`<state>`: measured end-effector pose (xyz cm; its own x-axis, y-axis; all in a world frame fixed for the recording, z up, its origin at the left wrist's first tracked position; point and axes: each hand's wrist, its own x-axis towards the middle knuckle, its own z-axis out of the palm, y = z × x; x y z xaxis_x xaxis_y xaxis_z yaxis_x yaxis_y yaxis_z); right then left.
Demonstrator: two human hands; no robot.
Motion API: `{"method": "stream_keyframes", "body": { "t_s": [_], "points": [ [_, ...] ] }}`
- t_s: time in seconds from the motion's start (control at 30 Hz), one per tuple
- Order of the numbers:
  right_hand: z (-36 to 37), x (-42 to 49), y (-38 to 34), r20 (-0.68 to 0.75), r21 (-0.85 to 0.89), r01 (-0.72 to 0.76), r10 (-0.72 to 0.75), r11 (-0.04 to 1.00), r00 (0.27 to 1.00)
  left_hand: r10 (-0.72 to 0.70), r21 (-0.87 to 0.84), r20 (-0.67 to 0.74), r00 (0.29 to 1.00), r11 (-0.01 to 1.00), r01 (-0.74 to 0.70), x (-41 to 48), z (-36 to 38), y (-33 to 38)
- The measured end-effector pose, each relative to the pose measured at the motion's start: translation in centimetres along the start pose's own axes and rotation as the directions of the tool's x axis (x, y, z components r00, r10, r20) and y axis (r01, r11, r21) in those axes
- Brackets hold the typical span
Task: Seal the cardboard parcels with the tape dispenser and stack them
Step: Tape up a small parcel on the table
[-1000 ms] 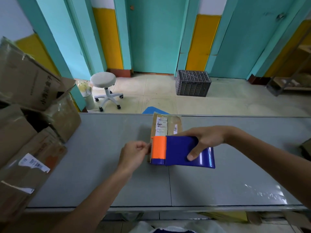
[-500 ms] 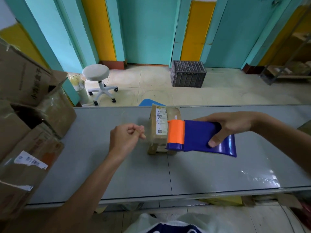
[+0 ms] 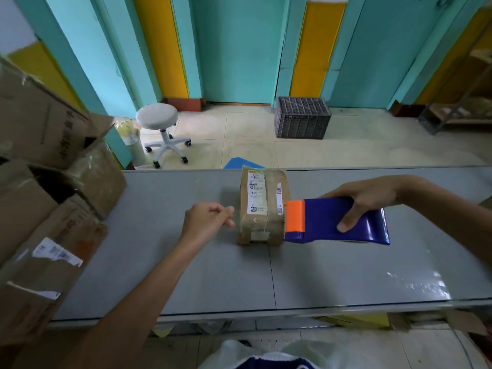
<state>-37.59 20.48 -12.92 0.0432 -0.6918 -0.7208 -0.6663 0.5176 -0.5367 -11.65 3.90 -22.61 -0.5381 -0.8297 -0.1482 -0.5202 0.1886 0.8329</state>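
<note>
Grey tabletop (image 3: pixel 186 262) holds a taped brown cardboard parcel (image 3: pixel 262 209). At its three o'clock, the right hand (image 3: pixel 367 198) grips a blue-and-orange plastic tape dispenser (image 3: pixel 332 222). At nine o'clock, the left hand (image 3: pixel 207 219) has its fingertips pinched; holding what, I cannot tell.

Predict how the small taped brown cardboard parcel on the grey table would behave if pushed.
The small taped brown cardboard parcel probably slides rather than tips: it sits flat, wider than tall, on the smooth grey table. Its rumpled, tape-wrapped sides suggest it may dent slightly.

Teal and yellow painted walls (image 3: pixel 239 49) back a pale tiled floor (image 3: pixel 372 150) carrying a white round swivel stool (image 3: pixel 157 117) and dark plastic crate (image 3: pixel 302 118).
</note>
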Motion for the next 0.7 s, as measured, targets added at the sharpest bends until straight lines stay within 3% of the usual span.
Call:
{"method": "stream_keyframes", "body": {
  "t_s": [0.13, 0.3, 0.47, 0.5, 0.53, 0.6, 0.67, 0.7],
  "points": [
    [0.0, 1.0, 0.1, 0.013, -0.017, -0.048, 0.048, 0.999, 0.999, -0.022, 0.108, -0.021, 1.000, 0.994, 0.024, 0.3, 1.2, -0.9],
    [0.4, 2.3, 0.2, 0.025, -0.022, -0.071, 0.072, 0.997, 0.997, -0.024, 0.114, -0.097, 0.995, 0.993, 0.035, -0.4, 3.2, -2.4],
    [0.3, 2.4, 0.4, 0.031, -0.023, -0.091, 0.091, 0.996, 0.995, -0.342, 0.250, -0.017, 0.939, 0.908, 0.335, 0.4, 2.9, -3.8],
    [0.4, 2.4, 0.4, 0.029, -0.020, -0.086, 0.087, 0.996, 0.996, -0.310, 0.268, -0.070, 0.948, 0.910, 0.317, 0.3, 2.5, -3.8],
    [0.4, 2.5, 0.4, 0.024, -0.014, -0.078, 0.078, 0.997, 0.997, -0.179, 0.284, -0.159, 0.971, 0.934, 0.218, 0.4, 2.3, -3.5],
    [0.5, 2.6, 0.5, 0.019, 0.002, -0.063, 0.063, 0.998, 0.998, 0.263, 0.381, -0.215, 0.941, 0.909, -0.167, 0.6, 2.5, -1.3],
    [0.5, 2.6, 0.4, 0.023, 0.015, -0.053, 0.052, 0.998, 0.998, 0.547, 0.495, 0.020, 0.837, 0.722, -0.484, 0.9, 4.0, 1.2],
    [0.4, 2.6, 0.6, 0.025, 0.019, -0.047, 0.047, 0.999, 0.999, 0.559, 0.541, 0.173, 0.811, 0.634, -0.553, 1.0, 4.9, 1.8]
  ]
}}
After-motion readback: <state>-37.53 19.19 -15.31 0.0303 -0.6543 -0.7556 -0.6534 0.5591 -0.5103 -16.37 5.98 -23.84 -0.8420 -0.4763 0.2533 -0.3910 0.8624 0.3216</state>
